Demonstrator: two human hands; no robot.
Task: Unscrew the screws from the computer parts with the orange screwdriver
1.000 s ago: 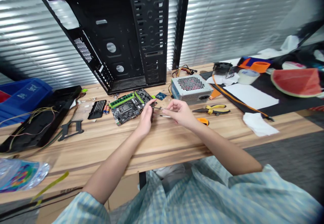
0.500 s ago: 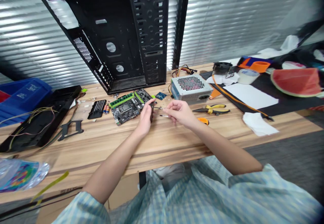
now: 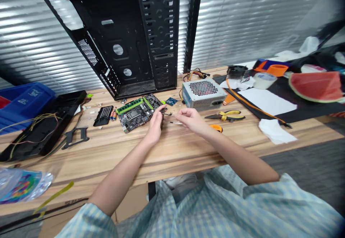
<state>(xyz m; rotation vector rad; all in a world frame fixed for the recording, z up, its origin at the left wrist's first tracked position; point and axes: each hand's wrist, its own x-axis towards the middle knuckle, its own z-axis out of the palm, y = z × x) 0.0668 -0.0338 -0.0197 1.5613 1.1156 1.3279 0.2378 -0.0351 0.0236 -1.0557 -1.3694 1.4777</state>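
My left hand (image 3: 155, 126) grips a small dark tool (image 3: 162, 119) upright, just off the right edge of a green-and-black motherboard (image 3: 134, 115). A green RAM stick (image 3: 129, 106) sits in the board's slot. My right hand (image 3: 191, 120) hovers close by, its fingertips next to a thin metal shaft (image 3: 176, 123) lying level above the table. A second metal shaft (image 3: 169, 114) points toward the dark tool. Whether the right fingers hold the lower shaft is hard to tell.
A wooden desk (image 3: 172, 152) holds a power supply (image 3: 203, 94), yellow-handled pliers (image 3: 225, 116), a small blue circuit board (image 3: 171, 101), and a black bit case (image 3: 103, 116). Behind them leans a black computer case (image 3: 159, 33). Loose wires lie at the left.
The fingers of my right hand have dropped slightly and eased toward the lower shaft. My left hand and the dark tool stay nearly still.
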